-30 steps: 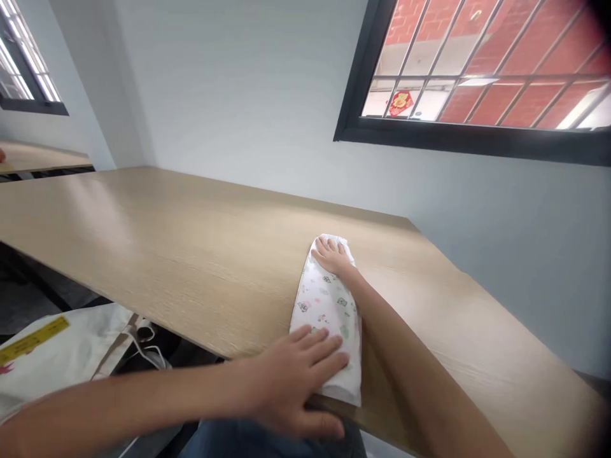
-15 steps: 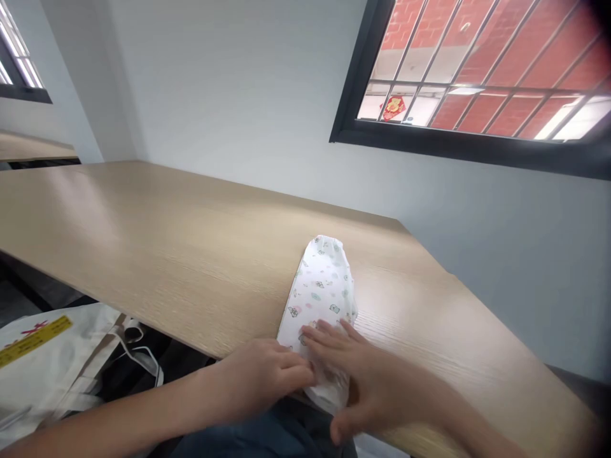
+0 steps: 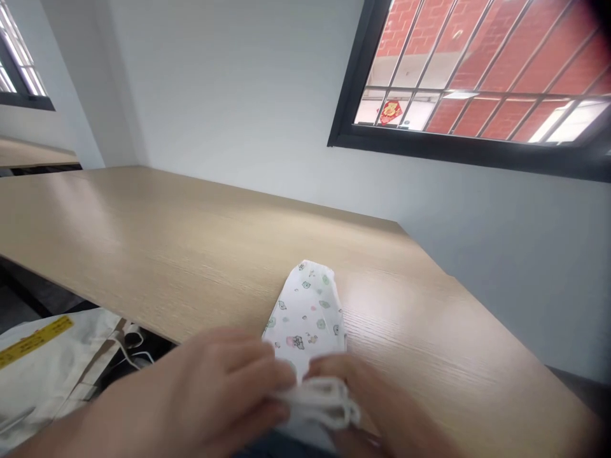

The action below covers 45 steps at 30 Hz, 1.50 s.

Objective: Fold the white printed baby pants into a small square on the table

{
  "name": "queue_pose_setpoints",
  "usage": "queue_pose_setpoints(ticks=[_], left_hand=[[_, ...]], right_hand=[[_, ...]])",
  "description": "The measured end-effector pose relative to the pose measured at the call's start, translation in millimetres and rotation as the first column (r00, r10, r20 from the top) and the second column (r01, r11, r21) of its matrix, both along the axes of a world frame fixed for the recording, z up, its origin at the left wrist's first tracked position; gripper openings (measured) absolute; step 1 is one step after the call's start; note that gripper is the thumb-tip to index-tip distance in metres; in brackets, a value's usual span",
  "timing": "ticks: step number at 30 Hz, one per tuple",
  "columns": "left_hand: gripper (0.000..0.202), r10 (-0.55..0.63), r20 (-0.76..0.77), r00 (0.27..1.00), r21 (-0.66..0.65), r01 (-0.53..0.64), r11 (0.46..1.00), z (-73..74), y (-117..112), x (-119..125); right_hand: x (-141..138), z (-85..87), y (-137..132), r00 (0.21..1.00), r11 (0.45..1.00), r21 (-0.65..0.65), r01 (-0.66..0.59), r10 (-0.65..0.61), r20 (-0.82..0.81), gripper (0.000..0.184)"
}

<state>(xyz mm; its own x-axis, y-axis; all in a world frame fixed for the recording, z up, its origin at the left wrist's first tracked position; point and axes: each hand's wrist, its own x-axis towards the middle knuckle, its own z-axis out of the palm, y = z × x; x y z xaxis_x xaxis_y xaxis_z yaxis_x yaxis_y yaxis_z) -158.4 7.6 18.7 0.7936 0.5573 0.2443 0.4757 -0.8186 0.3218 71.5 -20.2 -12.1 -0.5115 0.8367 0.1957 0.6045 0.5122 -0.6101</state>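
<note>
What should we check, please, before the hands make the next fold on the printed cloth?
1. Both hands on the near end: ok; left hand and right hand pinch the printed cloth.
2. Near edge lifted: ok, bunched between the fingers.
3. Far end flat on the table: ok.
4. Cloth fully on the table: not ok; its near end overhangs the edge.
5. Layers aligned: cannot tell, hands blurred.
</note>
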Motion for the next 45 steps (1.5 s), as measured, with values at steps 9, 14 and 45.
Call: queue_pose_setpoints(ticks=[9,14,45], left_hand=[[0.025,0.091,-0.031,0.995,-0.191,-0.096,0.977,-12.8,163,68],[0.026,0.119,-0.04,0.992,-0.211,-0.125,0.97,-62.4,193,83],[0.047,-0.1,0.101,0.99,-0.049,0.105,0.993,-83.7,181,119]], right_hand=[[26,-5.9,131,0.907,0.903,-0.127,0.409,-0.418,-0.05,0.024],[29,-39.9,158,0.865,0.863,-0.096,0.495,-0.5,-0.039,0.018],[20,-32.5,126,0.962,0.94,0.326,0.102,-0.176,0.207,0.016]])
